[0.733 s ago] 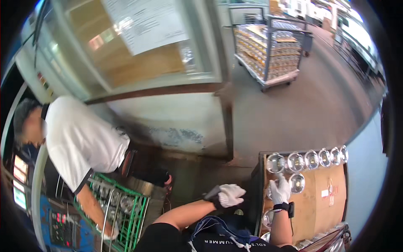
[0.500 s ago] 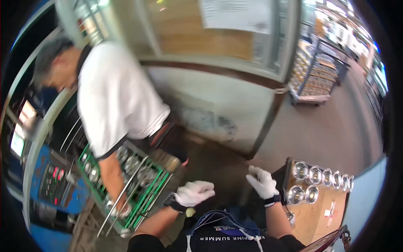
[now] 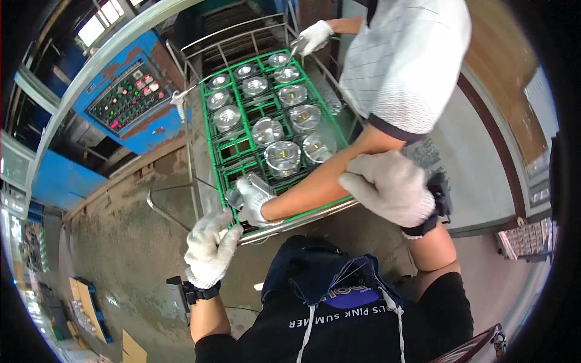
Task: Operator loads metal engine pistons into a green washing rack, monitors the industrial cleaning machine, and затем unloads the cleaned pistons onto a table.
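Observation:
My left hand (image 3: 212, 248), in a white glove, is at the near left corner of a green wire rack (image 3: 210, 148). Its fingers are curled in by the corner; what they close on, if anything, is hidden. My right hand (image 3: 390, 187), also gloved, hovers over a co-worker's bare forearm (image 3: 330, 189) with thumb and fingers apart and nothing in them. Round clear glass pieces (image 3: 282, 156) sit in several of the rack's compartments. The co-worker's near gloved hand (image 3: 254, 202) holds a clear glass piece at the rack's front, while the far one (image 3: 316, 36) grips a metal tool.
A metal tube frame (image 3: 193, 169) carries the rack. Left of it stands a blue machine with a lit control panel (image 3: 130, 97). The co-worker's white shirt (image 3: 411, 66) fills the upper right, in front of a pale wall (image 3: 484, 169). The concrete floor (image 3: 133, 242) looks worn.
My view has swung left to the rack. Both my hands now reach over to it, the left one with its fingers curled. The co-worker appears on the right instead of the left.

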### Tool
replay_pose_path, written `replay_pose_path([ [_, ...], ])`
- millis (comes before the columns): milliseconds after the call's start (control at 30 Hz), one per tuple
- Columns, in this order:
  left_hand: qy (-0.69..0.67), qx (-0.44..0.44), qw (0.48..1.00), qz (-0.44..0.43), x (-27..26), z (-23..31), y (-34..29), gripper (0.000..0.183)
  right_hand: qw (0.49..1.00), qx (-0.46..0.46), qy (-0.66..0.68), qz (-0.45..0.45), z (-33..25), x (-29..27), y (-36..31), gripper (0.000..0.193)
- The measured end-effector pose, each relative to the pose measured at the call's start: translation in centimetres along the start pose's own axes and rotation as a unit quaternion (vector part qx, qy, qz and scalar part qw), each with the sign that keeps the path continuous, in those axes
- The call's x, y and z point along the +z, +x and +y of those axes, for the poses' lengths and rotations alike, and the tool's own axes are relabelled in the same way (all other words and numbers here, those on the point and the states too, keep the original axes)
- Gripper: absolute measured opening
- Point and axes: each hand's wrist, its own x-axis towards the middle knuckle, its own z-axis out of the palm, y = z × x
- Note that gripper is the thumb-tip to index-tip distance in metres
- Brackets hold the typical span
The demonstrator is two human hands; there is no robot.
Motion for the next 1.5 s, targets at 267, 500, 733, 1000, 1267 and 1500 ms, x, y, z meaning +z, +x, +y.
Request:
replay_pose_path([
  [267,0.155,0.014,0.966,-0.205,-1.2,-0.9,5.7,0.02,0.991,0.069,-0.075,-0.084,-2.1,-1.9,2.3,0.018],
  [500,0.197,-0.043,0.782,-0.589,8.4,-8.8,10.1,0.037,0.999,-0.036,-0.016,-0.016,-1.3,1.0,1.7,0.024],
  [733,0.187,0.03,0.681,-0.707,12.1,-6.4,12.7,0.073,0.994,-0.021,0.041,-0.099,-2.0,1.5,3.8,0.02],
  [1000,0.172,-0.006,0.842,-0.511,13.5,-10.3,8.5,0.074,0.971,-0.138,-0.184,-0.073,-0.8,13.2,8.1,0.025],
  [1267,0.261,0.006,0.773,-0.579,14.6,-8.8,10.5,0.071,0.874,-0.023,-0.194,-0.445,5.6,28.1,15.2,0.033],
  [1500,0.262,-0.039,0.748,-0.609,13.3,-6.8,11.4,0.06,0.898,0.057,-0.119,-0.42,8.6,32.1,15.0,0.038],
])
